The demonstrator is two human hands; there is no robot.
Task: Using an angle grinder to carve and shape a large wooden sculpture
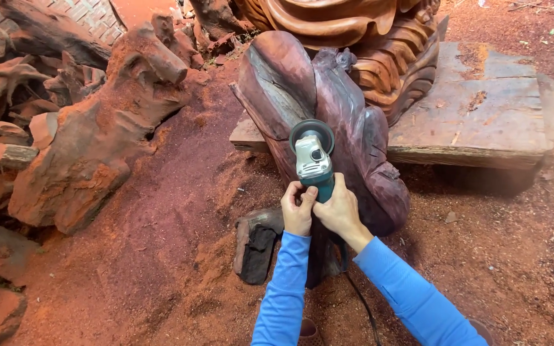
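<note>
The floor (161,256) is bare earth buried under fine red-brown sawdust, heaped thickest around the foot of the tall dark purplish-red carved wooden block (354,134) standing upright at the centre. A teal and silver angle grinder (313,157) rests against the near face of that block, its round disc guard uppermost and touching the wood. The left hand (297,208) and the right hand (340,210) sit side by side on the teal handle at the grinder's near end, fingers clamped around it; both arms wear bright blue sleeves. A black cord (360,301) trails from the handle toward the near edge.

Just left of the block's base lies a small dark chunk of wood (256,247). Behind the block, to the far right, a broad weathered wooden slab (482,109) lies flat, carrying a large orange-brown carved sculpture with flowing folds (354,25). On the left stands a rough, dust-caked reddish stump (97,128), with gnarled roots and logs (8,83) piled beyond it.

Open ground lies between the stump and the block, and on the near right.
</note>
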